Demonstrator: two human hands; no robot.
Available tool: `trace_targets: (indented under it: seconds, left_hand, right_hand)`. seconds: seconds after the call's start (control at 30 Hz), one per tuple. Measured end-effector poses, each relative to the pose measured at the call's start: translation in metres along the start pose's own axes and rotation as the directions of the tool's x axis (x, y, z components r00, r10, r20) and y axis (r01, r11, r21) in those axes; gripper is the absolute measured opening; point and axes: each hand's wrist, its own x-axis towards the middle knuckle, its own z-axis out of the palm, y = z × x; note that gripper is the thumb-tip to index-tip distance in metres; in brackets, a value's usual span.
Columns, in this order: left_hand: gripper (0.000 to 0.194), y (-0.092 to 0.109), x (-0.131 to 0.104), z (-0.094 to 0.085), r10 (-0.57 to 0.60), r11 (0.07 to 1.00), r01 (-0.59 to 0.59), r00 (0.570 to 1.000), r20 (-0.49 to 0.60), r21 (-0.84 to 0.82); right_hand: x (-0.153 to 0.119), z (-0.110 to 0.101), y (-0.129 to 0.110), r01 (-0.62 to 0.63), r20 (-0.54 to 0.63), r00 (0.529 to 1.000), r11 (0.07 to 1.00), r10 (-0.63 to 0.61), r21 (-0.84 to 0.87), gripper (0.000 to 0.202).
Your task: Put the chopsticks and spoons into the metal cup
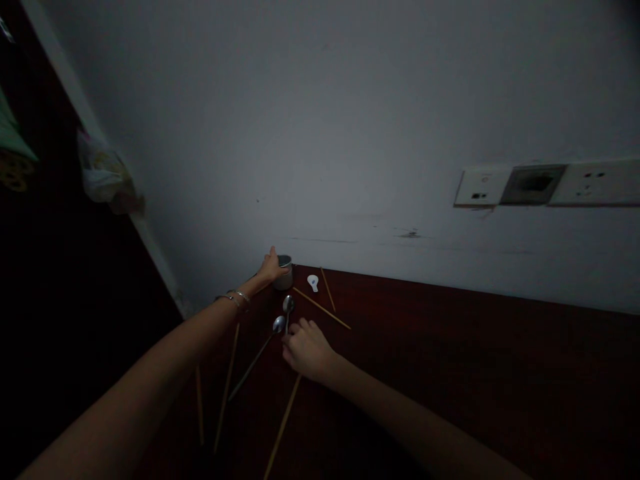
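Two hands are working close together on the dark red table (425,360), and both are busy! The left hand (271,268) is wrapping the near-left side of the metal cup (283,281), fingers closing around its wall; the cup is standing upright by the wall, its mouth facing up. Down comes the eye to the right hand (307,350): its fingers are curling narrow over the handle end of a metal spoon (289,305), hiding the hold, so I'm not able to tell whether they're really pinching it.

How far along? Looking early, I'm judging: no handle is poking above the cup's rim, and plenty is lying loose. That spoon is pointing its bowl away from the person, towards the cup, its long axis running nearly straight out. Just beside it, the longer spoon (279,325) is slanting, bowl at the far right end, handle trailing near-left.

Chopsticks are scattering the view: one is angling (323,308) from the cup towards the right hand's side, and a short white spoon (313,283) is lying above it, handle towards the person. Two more are stretching lengthwise on the left, and another is running nearward from below the right hand.
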Motion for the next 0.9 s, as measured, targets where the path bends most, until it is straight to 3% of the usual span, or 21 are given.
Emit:
trace_targets:
  seconds: [0.13, 0.27, 0.37, 0.43, 0.5, 0.53, 0.6, 0.67, 0.8, 0.9]
  left_hand:
    - [0.098, 0.002, -0.005, -0.004, -0.08, 0.996, 0.079, 0.997, 0.023, 0.04]
    - [0.099, 0.006, -0.015, -0.009, -0.089, 0.995, 0.09, 0.996, -0.003, 0.034]
    - [0.085, 0.012, -0.026, -0.018, -0.012, 1.0, 0.016, 0.989, -0.149, 0.023]
    - [0.069, 0.018, -0.036, -0.029, 0.08, 0.996, -0.071, 0.961, -0.265, 0.044]
    - [0.05, 0.023, -0.049, -0.041, 0.172, 0.983, -0.146, 0.942, -0.288, 0.11]
    - [0.041, 0.025, -0.058, -0.047, 0.215, 0.971, -0.182, 0.947, -0.238, 0.153]
    - [0.034, 0.025, -0.081, -0.059, 0.283, 0.932, -0.268, 0.959, -0.029, 0.243]
    - [0.038, 0.022, -0.109, -0.066, 0.306, 0.879, -0.365, 0.926, 0.222, 0.308]
    - [0.042, 0.01, -0.167, -0.068, 0.184, 0.79, -0.445, 0.828, 0.529, 0.422]
    - [0.04, 0.003, -0.193, -0.065, 0.032, 0.775, -0.414, 0.78, 0.625, 0.477]
  right_hand:
    - [-0.006, -0.004, 0.008, -0.014, -0.001, 1.0, 1.0, 0.014, 0.019, 0.027]
    - [-0.007, -0.004, 0.014, 0.037, 0.005, 0.999, 0.998, -0.038, 0.059, 0.028]
    - [-0.004, 0.0, 0.014, 0.073, 0.03, 0.997, 0.992, -0.076, 0.1, 0.027]
    - [-0.002, 0.004, 0.013, 0.066, 0.037, 0.997, 0.99, -0.071, 0.121, 0.027]
    - [-0.002, 0.006, 0.012, 0.048, 0.029, 0.998, 0.991, -0.052, 0.129, 0.028]
    - [-0.003, 0.007, 0.011, 0.041, 0.024, 0.999, 0.991, -0.045, 0.129, 0.028]
    - [-0.004, 0.007, 0.01, 0.037, 0.024, 0.999, 0.991, -0.04, 0.126, 0.028]
    - [-0.004, 0.005, 0.008, 0.04, 0.034, 0.998, 0.991, -0.044, 0.126, 0.028]
    - [0.0, 0.002, 0.005, 0.019, 0.06, 0.998, 0.993, -0.027, 0.119, 0.026]
    - [0.006, 0.003, 0.006, -0.017, 0.057, 0.998, 0.996, 0.012, 0.089, 0.025]
